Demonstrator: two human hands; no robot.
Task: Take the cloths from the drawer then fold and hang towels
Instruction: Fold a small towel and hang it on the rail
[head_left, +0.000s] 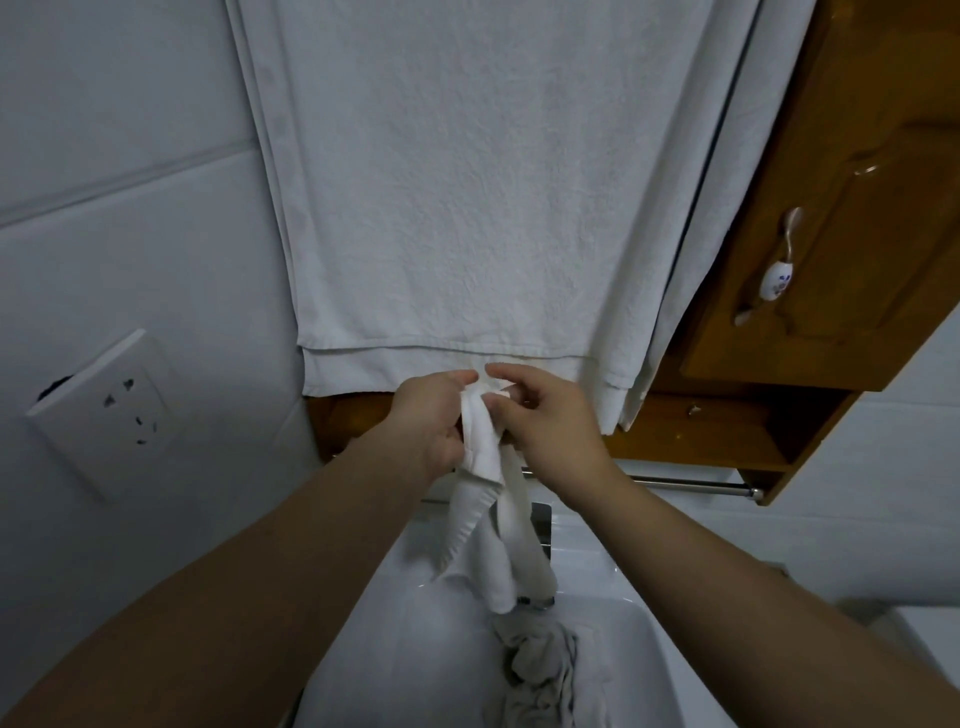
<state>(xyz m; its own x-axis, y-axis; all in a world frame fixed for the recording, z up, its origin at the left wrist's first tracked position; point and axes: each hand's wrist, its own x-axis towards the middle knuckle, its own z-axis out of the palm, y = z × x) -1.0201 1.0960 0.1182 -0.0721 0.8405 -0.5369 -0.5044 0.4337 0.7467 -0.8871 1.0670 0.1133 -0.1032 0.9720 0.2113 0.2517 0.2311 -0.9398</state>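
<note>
White porcelain lies nearest: the sink (415, 649), from which every place here is told. In the sink, toward its right side, sits a grey crumpled heap of cloths (540, 670), not yet folded. Straight above the sink a small white cloth (483, 452) hangs bunched from both hands, its tail drooping almost to the heap. The left hand (431, 415) has its fingers curled round the upper part of the cloth. The right hand (550, 421), just beside it, pinches the top edge between thumb and forefinger, the other fingers loosely bent. Behind and above the sink runs a metal rail (691, 483). Higher above the sink a big white towel (457, 208) already hangs flat beside a wooden cabinet (857, 234). The step in hand looks like finding the cloth's corners so it can be opened for folding. The next move calls for drawing the hands apart along the top edge until it pulls straight, then folding the cloth and draping it over the rail, keeping its tail out of the sink.
</note>
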